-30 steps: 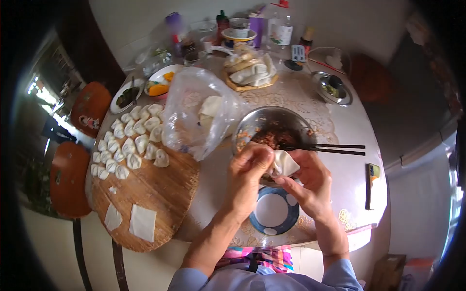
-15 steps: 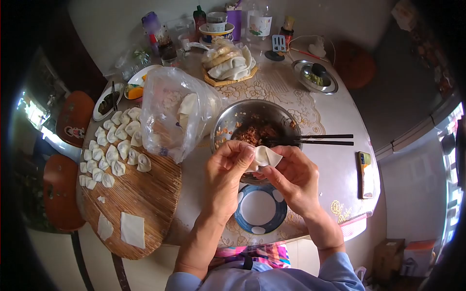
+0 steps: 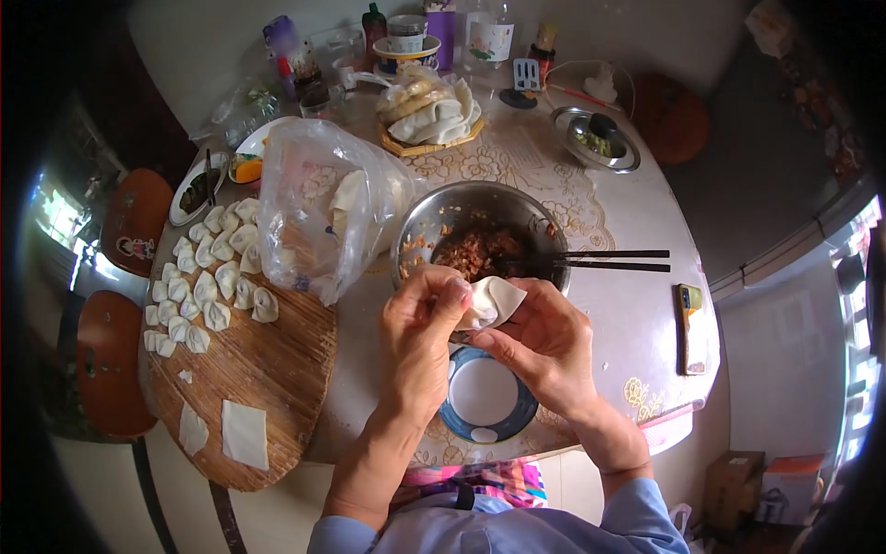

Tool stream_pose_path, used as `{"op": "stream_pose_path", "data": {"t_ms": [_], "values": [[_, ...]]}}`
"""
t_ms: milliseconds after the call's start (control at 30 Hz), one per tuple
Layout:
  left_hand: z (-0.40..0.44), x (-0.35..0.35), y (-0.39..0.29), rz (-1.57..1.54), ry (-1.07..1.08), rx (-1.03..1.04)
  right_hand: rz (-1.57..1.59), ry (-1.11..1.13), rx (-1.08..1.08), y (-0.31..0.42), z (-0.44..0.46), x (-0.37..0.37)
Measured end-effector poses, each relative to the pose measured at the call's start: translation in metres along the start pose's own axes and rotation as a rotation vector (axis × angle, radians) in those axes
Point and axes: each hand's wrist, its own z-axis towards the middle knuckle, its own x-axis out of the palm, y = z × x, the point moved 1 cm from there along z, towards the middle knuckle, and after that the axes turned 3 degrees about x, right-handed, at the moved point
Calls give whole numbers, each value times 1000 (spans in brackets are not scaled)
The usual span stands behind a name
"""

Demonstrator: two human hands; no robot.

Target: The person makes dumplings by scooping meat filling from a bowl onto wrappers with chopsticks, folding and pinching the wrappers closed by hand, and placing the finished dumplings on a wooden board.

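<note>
Dumpling, partly folded, is held up toward the front edge of the table, appearing between the metal bowl and the blue-rimmed plate. Its thin dough looks light, limp and easily torn, perhaps slightly tacky; the folded edges seem the safest hold, with little pressure on the middle. The left hand pinches its left side between thumb and fingers. The right hand grips the opposite side, thumb lower. Both forearms rise from the front edge, fingertips turned inward.
</note>
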Motion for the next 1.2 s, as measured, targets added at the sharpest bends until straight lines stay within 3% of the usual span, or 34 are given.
{"op": "stream_pose_path", "data": {"t_ms": [133,167,267,400,467,500,600,733,867,1000,1033,1100,1133,1200], "values": [[-1,0,3,33,34,1,-16,-42,64,3,-1,-3],[-1,0,7,40,34,104,-39,-56,68,5,-1,-2],[-2,2,2,44,28,-47,9,-81,63,4,0,-2],[-1,-3,8,69,-3,-51,-22,-94,42,0,-1,1],[-1,-2,7,166,23,112,-6,-127,8,-1,-2,6],[-1,-1,5,45,62,96,1,-106,-23,-4,-3,4],[0,-5,-5,413,55,372,2,-139,-73,-1,-1,0],[-2,-19,-40,306,-81,547,-69,-131,-94,17,11,17],[-7,-50,-72,220,-102,603,-232,62,6,32,25,59],[-17,-69,-85,-99,-128,728,-300,300,169,16,49,116],[-20,-72,-84,-145,-112,779,-535,415,80,5,57,116],[-28,-64,-90,-129,-162,807,-654,566,158,-29,77,126],[-30,-70,-90,-106,3,804,-627,579,255,-46,82,139],[-29,-68,-89,-107,79,739,-668,577,376,-75,90,159]]}}
